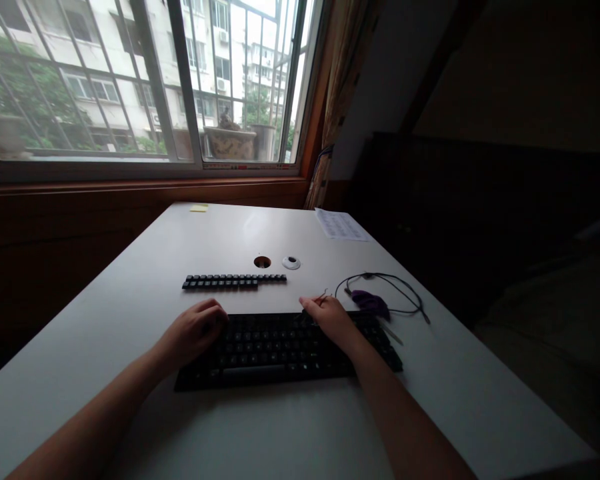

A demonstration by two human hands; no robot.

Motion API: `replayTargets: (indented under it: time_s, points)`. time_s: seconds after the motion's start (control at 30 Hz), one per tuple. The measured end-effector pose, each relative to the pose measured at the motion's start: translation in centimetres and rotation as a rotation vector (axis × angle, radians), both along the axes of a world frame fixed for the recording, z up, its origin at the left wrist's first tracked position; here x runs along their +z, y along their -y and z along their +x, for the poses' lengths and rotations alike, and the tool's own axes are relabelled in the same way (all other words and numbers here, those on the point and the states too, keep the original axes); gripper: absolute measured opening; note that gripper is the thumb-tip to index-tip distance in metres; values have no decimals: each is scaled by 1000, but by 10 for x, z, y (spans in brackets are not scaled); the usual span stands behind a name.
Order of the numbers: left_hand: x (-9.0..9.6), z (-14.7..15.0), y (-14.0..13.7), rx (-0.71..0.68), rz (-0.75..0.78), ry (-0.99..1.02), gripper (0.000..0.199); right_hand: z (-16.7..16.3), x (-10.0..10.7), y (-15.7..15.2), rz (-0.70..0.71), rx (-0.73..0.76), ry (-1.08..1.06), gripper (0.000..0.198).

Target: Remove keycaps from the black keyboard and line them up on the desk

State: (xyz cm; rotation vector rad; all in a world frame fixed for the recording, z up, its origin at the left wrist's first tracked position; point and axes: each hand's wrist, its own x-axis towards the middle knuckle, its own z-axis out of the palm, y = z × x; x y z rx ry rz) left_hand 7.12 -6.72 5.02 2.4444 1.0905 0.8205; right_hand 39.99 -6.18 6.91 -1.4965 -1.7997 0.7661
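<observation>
A black keyboard lies on the white table in front of me. My left hand is closed at its upper left corner, fingers curled over the edge. Above the upper keys, my right hand pinches a thin wire keycap puller, its ends poking out past the fingers. The hand partly hides the puller and the keys beneath. Behind the keyboard, black keycaps are lined up in two rows, the front one shorter.
Right of the keyboard's back edge lie a purple cloth and a looped black cable. A round hole and its white cover are farther back. Printed paper and a yellow note lie toward the window.
</observation>
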Motion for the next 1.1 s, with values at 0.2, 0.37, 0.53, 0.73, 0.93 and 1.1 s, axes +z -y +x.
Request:
replayTargets:
  time_s: [0.2, 0.37, 0.53, 0.73, 0.93, 1.1]
  points:
    - [-2, 0, 0, -6, 14, 10, 11, 1, -2, -3, 3, -36, -27, 42]
    - [-2, 0, -1, -9, 22, 7, 11, 1, -5, -4, 35, -72, 20, 43]
    - [-1, 0, 0, 1, 39, -7, 12, -1, -3, 0, 71, -88, 34, 45]
    - [2, 3, 3, 7, 176, -97, 13, -6, 4, 6, 92, -66, -16, 46]
    - [12, 14, 15, -34, 277, -155, 12, -18, 10, 14, 60, -15, -77, 49]
    - [13, 22, 22, -58, 272, -179, 12, -26, 12, 17, 21, -5, -82, 50]
